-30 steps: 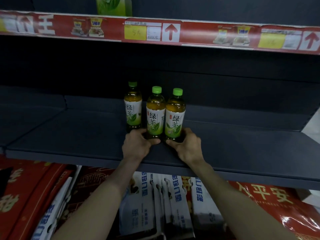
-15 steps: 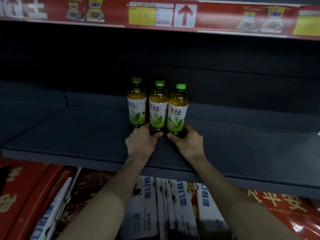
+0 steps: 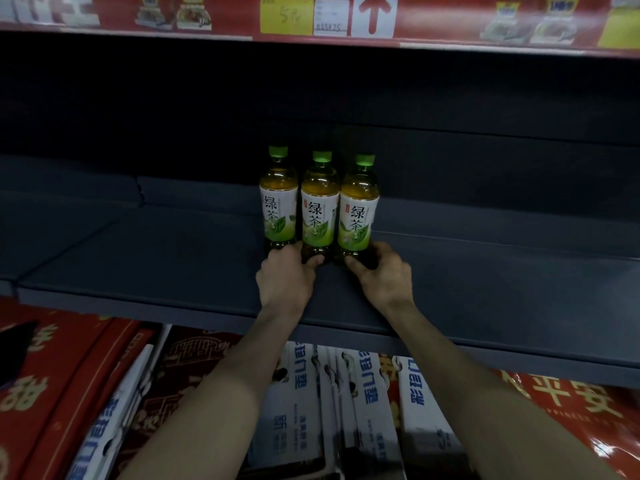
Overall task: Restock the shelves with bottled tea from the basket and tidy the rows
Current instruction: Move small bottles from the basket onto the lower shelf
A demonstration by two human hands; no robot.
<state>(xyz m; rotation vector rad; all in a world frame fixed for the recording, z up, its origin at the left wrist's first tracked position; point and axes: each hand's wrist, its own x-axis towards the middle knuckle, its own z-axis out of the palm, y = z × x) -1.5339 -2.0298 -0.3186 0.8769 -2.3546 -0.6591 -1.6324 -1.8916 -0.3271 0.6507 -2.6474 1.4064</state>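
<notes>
dark grey shelf [image 3: 166,271] fills the middle of the view, with a darker back panel behind it. three green-capped bottles of tea stand upright on it in a tight row, shoulder to shoulder and labels facing out, set back from the front edge: left bottle [image 3: 278,209], middle bottle [image 3: 319,213] and right bottle [image 3: 358,216].

both arms reach in from below. left hand [image 3: 285,282] sits at the foot of the left bottle with its fingers curled round that base, and its thumb lies across the front of the middle bottle's base. right hand [image 3: 381,275] grips the foot of the right bottle, thumb in front and fingers wrapped round the far right side. both hands rest low on the shelf.

above runs a red price strip [image 3: 450,26] bearing a yellow price tag [image 3: 286,15] and a white card with a red arrow [image 3: 373,13]. under the shelf stand white and blue boxes [image 3: 367,410], with red packages [image 3: 52,375] to the left.
</notes>
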